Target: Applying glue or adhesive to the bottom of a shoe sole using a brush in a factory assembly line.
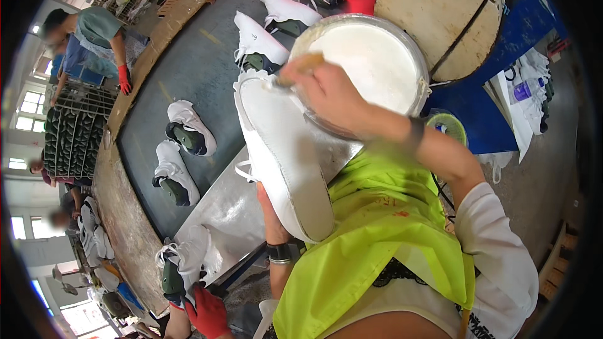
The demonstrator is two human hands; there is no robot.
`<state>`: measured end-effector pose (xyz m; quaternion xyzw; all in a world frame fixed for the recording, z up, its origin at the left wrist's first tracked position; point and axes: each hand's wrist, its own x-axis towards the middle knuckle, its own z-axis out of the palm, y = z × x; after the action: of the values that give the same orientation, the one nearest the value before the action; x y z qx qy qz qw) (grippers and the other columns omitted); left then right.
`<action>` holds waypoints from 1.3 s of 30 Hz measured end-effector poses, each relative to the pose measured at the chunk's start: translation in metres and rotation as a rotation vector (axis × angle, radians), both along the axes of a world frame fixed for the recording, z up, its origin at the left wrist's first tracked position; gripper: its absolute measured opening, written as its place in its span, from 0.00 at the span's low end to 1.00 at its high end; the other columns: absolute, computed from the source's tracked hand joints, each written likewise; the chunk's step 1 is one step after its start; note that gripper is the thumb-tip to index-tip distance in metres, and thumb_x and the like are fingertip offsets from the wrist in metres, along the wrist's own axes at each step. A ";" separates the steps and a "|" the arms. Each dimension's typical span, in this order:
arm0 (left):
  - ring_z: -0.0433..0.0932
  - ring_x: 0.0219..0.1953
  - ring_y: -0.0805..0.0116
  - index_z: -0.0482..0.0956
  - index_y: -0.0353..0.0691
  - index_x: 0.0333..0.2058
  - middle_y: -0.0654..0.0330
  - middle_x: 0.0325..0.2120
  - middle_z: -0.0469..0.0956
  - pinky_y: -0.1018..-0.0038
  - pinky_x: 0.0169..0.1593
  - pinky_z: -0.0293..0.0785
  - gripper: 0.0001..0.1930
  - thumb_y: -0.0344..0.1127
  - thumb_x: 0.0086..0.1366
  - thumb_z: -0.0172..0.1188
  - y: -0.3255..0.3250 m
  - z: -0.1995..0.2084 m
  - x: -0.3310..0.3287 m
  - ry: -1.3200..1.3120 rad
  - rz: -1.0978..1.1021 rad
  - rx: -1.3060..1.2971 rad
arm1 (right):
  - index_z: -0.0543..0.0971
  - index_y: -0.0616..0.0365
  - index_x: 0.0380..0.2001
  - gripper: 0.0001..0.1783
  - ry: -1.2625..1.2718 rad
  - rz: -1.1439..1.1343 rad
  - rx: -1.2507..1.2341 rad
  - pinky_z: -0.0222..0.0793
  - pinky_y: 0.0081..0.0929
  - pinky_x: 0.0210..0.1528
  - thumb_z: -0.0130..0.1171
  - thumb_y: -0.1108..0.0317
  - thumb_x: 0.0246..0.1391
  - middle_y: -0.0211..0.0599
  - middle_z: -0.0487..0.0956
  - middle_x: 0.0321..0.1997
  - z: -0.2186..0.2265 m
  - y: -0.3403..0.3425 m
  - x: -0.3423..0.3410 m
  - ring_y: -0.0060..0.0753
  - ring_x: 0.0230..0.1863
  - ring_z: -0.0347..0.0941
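A white shoe (pixel 282 150) is held sole up, slanting across the middle of the view, with a loop of lace showing at its left side. My left hand (pixel 266 206) grips it from beneath; the shoe hides most of the fingers. My right hand (pixel 333 97) is closed around a brush (pixel 306 64) with a pale wooden handle. Its bristles touch the far end of the sole, near the edge. Just beyond that hand stands a wide round pan (pixel 421 69) of white liquid (pixel 370 56).
White shoes with dark green linings sit on the dark conveyor belt (pixel 220 56), including one pair (pixel 182 129). At the lower left, another person's red-gloved hand (pixel 208 312) touches a white shoe (pixel 188 257). Across the belt stands a co-worker (pixel 100 31). A green-rimmed container (pixel 449 127) is right of my apron.
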<state>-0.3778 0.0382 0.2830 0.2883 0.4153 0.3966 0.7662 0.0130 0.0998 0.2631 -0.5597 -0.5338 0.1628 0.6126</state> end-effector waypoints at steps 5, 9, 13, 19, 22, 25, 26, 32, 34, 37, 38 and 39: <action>0.69 0.54 0.63 0.55 0.39 0.62 0.56 0.57 0.64 0.69 0.55 0.68 0.36 0.61 0.67 0.41 0.035 -0.125 0.119 -0.068 -0.125 0.096 | 0.76 0.65 0.35 0.14 0.012 0.116 -0.024 0.68 0.28 0.40 0.49 0.63 0.60 0.47 0.77 0.32 -0.007 -0.057 -0.027 0.41 0.35 0.75; 0.72 0.52 0.59 0.55 0.38 0.62 0.52 0.55 0.68 0.64 0.53 0.72 0.36 0.62 0.66 0.42 0.037 -0.139 0.107 -0.139 -0.237 -0.069 | 0.75 0.66 0.32 0.16 0.139 0.185 -0.228 0.69 0.32 0.33 0.50 0.61 0.59 0.48 0.77 0.25 0.013 -0.023 -0.019 0.41 0.28 0.75; 0.74 0.50 0.58 0.56 0.37 0.61 0.51 0.53 0.69 0.64 0.52 0.73 0.36 0.61 0.67 0.41 0.033 -0.100 0.125 -0.192 -0.165 -0.154 | 0.75 0.69 0.30 0.18 0.204 -0.043 -0.116 0.69 0.32 0.30 0.51 0.60 0.58 0.49 0.77 0.22 0.021 0.042 -0.006 0.37 0.26 0.76; 0.74 0.50 0.59 0.57 0.36 0.61 0.51 0.53 0.70 0.64 0.53 0.73 0.35 0.60 0.67 0.39 0.059 -0.118 0.120 -0.249 -0.196 -0.042 | 0.76 0.70 0.36 0.18 0.485 -0.071 -0.413 0.70 0.22 0.28 0.51 0.61 0.60 0.38 0.78 0.27 -0.022 -0.001 -0.018 0.26 0.26 0.75; 0.73 0.51 0.59 0.57 0.37 0.61 0.52 0.54 0.69 0.62 0.55 0.71 0.34 0.59 0.68 0.38 0.091 -0.116 0.120 -0.119 -0.157 0.138 | 0.75 0.70 0.37 0.17 0.497 0.011 -0.443 0.73 0.22 0.31 0.51 0.62 0.60 0.40 0.78 0.31 -0.023 -0.012 -0.014 0.27 0.28 0.76; 0.72 0.53 0.58 0.58 0.38 0.62 0.53 0.55 0.69 0.61 0.58 0.69 0.33 0.58 0.68 0.41 0.165 -0.113 0.134 -0.334 -0.177 0.013 | 0.73 0.72 0.41 0.16 0.524 -0.010 -0.461 0.75 0.22 0.33 0.50 0.66 0.61 0.43 0.78 0.36 -0.010 -0.009 0.003 0.27 0.32 0.77; 0.72 0.53 0.58 0.59 0.38 0.61 0.53 0.55 0.70 0.61 0.58 0.68 0.33 0.58 0.68 0.42 0.194 -0.115 0.139 -0.230 -0.135 0.033 | 0.73 0.72 0.41 0.16 0.498 0.011 -0.452 0.75 0.22 0.33 0.50 0.66 0.61 0.43 0.78 0.36 -0.007 -0.008 0.009 0.27 0.32 0.77; 0.75 0.50 0.60 0.64 0.37 0.58 0.54 0.52 0.72 0.64 0.55 0.71 0.35 0.59 0.63 0.53 0.361 -0.163 0.199 -0.070 -0.115 0.061 | 0.72 0.68 0.43 0.13 0.569 -0.078 -0.377 0.77 0.23 0.40 0.47 0.68 0.63 0.41 0.77 0.41 -0.012 0.016 0.040 0.28 0.40 0.75; 0.75 0.46 0.62 0.66 0.28 0.55 0.54 0.49 0.73 0.67 0.49 0.71 0.43 0.64 0.56 0.58 0.398 -0.183 0.227 0.120 -0.088 -0.041 | 0.71 0.67 0.44 0.12 0.569 -0.060 -0.411 0.77 0.24 0.40 0.46 0.69 0.63 0.42 0.76 0.43 -0.016 0.024 0.047 0.28 0.43 0.74; 0.74 0.43 0.64 0.70 0.18 0.48 0.51 0.46 0.74 0.70 0.46 0.70 0.49 0.70 0.51 0.58 0.406 -0.212 0.245 0.451 0.145 0.000 | 0.72 0.68 0.44 0.12 0.562 -0.142 -0.458 0.77 0.25 0.40 0.46 0.69 0.64 0.41 0.75 0.43 -0.015 0.025 0.049 0.28 0.43 0.74; 0.74 0.44 0.65 0.70 0.16 0.47 0.52 0.45 0.74 0.71 0.46 0.69 0.50 0.70 0.51 0.58 0.408 -0.216 0.251 0.475 0.217 -0.034 | 0.72 0.68 0.44 0.12 0.568 -0.098 -0.456 0.77 0.25 0.40 0.46 0.69 0.64 0.41 0.75 0.43 -0.013 0.023 0.049 0.28 0.43 0.74; 0.73 0.45 0.64 0.69 0.16 0.48 0.51 0.45 0.74 0.70 0.47 0.69 0.51 0.71 0.51 0.57 0.406 -0.218 0.252 0.401 0.223 -0.044 | 0.72 0.68 0.43 0.12 0.570 -0.107 -0.458 0.77 0.25 0.40 0.46 0.69 0.64 0.41 0.75 0.43 -0.011 0.019 0.048 0.28 0.43 0.74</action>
<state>-0.1258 0.4445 0.0648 0.2970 0.5972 0.4042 0.6259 0.0611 0.1185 0.2519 -0.6415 -0.2614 0.3955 0.6031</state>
